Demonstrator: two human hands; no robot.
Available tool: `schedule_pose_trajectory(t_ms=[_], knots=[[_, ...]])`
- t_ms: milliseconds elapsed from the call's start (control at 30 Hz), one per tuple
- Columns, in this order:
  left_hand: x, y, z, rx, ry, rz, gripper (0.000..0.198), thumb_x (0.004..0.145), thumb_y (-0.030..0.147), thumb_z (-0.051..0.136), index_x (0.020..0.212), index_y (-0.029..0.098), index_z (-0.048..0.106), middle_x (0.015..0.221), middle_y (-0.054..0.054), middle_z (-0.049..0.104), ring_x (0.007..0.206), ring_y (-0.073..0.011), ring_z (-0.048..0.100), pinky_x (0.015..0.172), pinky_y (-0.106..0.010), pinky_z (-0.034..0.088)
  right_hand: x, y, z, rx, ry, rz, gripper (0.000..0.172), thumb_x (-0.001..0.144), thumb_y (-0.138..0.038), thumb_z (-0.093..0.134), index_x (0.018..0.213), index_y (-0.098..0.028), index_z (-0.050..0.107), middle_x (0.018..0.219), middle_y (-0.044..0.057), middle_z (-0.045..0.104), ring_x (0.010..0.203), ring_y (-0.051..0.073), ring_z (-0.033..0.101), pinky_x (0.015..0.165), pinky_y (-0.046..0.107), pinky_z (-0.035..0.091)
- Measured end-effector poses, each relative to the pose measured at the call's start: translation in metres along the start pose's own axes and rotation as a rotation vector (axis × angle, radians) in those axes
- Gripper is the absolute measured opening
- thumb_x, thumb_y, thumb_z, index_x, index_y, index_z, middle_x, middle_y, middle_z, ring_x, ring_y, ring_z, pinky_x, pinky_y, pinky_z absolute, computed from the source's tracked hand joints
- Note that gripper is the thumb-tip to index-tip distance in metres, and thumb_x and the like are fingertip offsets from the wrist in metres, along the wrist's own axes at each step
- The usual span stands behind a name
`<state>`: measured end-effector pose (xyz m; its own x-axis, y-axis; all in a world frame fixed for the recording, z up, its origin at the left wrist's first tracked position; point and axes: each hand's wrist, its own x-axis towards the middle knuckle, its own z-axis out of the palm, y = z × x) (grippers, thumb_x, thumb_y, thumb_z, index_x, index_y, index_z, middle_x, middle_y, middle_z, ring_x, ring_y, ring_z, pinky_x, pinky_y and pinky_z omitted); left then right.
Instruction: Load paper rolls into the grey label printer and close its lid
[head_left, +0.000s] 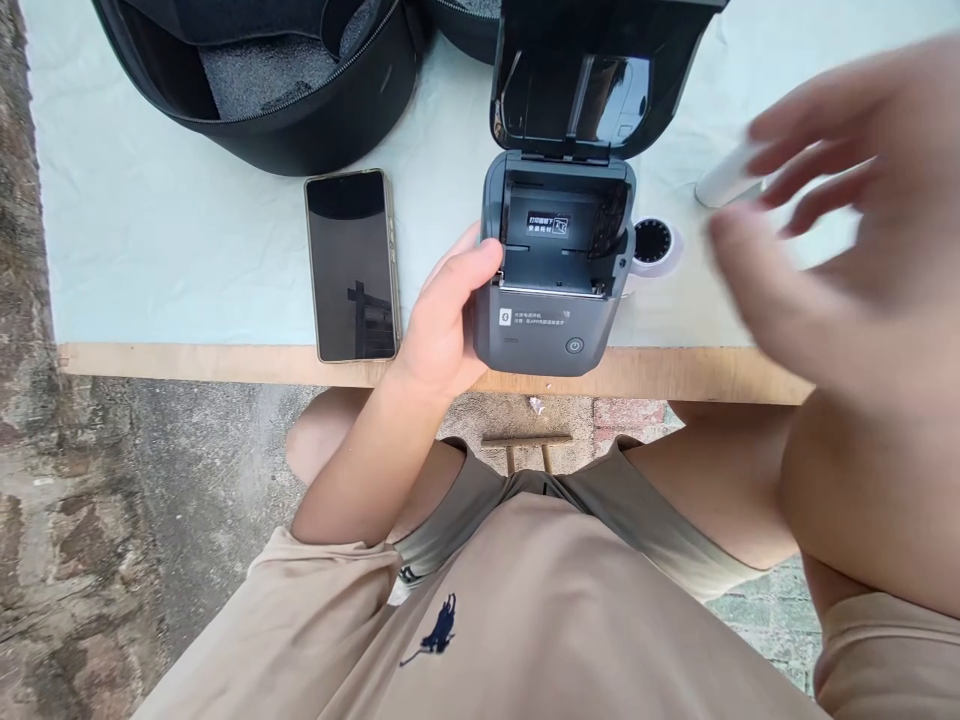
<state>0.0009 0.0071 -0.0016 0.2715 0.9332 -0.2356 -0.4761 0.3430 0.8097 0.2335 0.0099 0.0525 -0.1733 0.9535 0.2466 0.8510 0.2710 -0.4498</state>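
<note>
My left hand [446, 320] grips a dark grey label printer [544, 330] by its left side, thumb on the rim. The printer's black lid [600, 90] is swung up, baring a paper bay with a small printed sticker inside; no roll shows in it. My right hand [847, 200] is raised at the right, blurred by motion, thumb and fingers apart. Close to its fingertips is a white cylinder [724, 180]; whether they touch is unclear. A pale label roll [656, 245] with a black core sits just right of the printer, partly hidden by it.
A smartphone [351, 265] with a dark screen lies left of the printer. Behind it stands an unzipped black case [330, 120] with grey foam, and part of a second black case [469, 25]. The table's wooden front edge [187, 362] runs above my legs.
</note>
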Motion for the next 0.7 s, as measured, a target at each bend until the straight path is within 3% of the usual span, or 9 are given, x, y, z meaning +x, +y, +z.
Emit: schedule_pose_trajectory(t_ms=[67, 167, 333, 467, 633, 700], knots=[[-0.001, 0.000, 0.000, -0.004, 0.044, -0.013, 0.036, 0.094, 0.048, 0.048, 0.104, 0.019, 0.067, 0.106, -0.007, 0.074, 0.141, -0.0310, 0.052, 0.109, -0.043, 0.052, -0.001, -0.011, 0.008, -0.083, -0.088, -0.034, 0.040, 0.084, -0.039, 0.059, 0.116, -0.016, 0.064, 0.106, 0.012, 0.067, 0.086, 0.023, 0.067, 0.070, 0.038, 0.054], [-0.002, 0.000, 0.000, -0.051, 0.008, -0.006, 0.033, 0.093, 0.045, 0.049, 0.097, 0.018, 0.067, 0.109, -0.008, 0.074, 0.144, -0.0319, 0.048, 0.111, -0.044, 0.050, 0.002, -0.018, 0.018, -0.047, -0.124, -0.064, 0.034, 0.083, -0.031, 0.057, 0.115, -0.019, 0.064, 0.101, 0.010, 0.065, 0.089, 0.023, 0.068, 0.071, 0.038, 0.056], [-0.001, 0.001, 0.000, -0.048, 0.033, -0.012, 0.030, 0.092, 0.047, 0.055, 0.092, 0.019, 0.067, 0.104, -0.007, 0.075, 0.142, -0.0325, 0.049, 0.110, -0.043, 0.049, 0.002, -0.019, 0.019, -0.077, -0.056, -0.076, 0.031, 0.079, -0.011, 0.050, 0.099, -0.022, 0.070, 0.100, 0.007, 0.067, 0.087, 0.022, 0.068, 0.065, 0.035, 0.049], [-0.001, 0.001, -0.001, -0.025, 0.061, -0.026, 0.040, 0.094, 0.054, 0.051, 0.096, 0.018, 0.069, 0.101, -0.008, 0.076, 0.139, -0.0323, 0.051, 0.108, -0.042, 0.051, 0.000, -0.015, 0.020, -0.036, -0.029, -0.124, 0.017, 0.083, -0.016, 0.055, 0.087, -0.021, 0.071, 0.097, 0.005, 0.070, 0.081, 0.018, 0.066, 0.067, 0.034, 0.050], [-0.001, 0.001, 0.000, -0.038, 0.054, -0.015, 0.039, 0.092, 0.055, 0.054, 0.094, 0.019, 0.069, 0.101, -0.008, 0.076, 0.138, -0.0329, 0.053, 0.106, -0.043, 0.052, -0.001, -0.005, 0.023, -0.097, -0.070, -0.140, 0.015, 0.085, -0.026, 0.063, 0.098, -0.025, 0.071, 0.108, 0.011, 0.062, 0.093, 0.021, 0.065, 0.078, 0.039, 0.055], [-0.001, 0.002, 0.002, -0.047, 0.032, -0.006, 0.033, 0.090, 0.051, 0.058, 0.090, 0.020, 0.068, 0.099, -0.007, 0.076, 0.138, -0.0329, 0.053, 0.106, -0.043, 0.052, -0.001, -0.003, 0.024, -0.099, -0.095, -0.121, 0.031, 0.081, -0.024, 0.067, 0.111, -0.030, 0.069, 0.110, 0.011, 0.059, 0.099, 0.023, 0.064, 0.081, 0.040, 0.056]])
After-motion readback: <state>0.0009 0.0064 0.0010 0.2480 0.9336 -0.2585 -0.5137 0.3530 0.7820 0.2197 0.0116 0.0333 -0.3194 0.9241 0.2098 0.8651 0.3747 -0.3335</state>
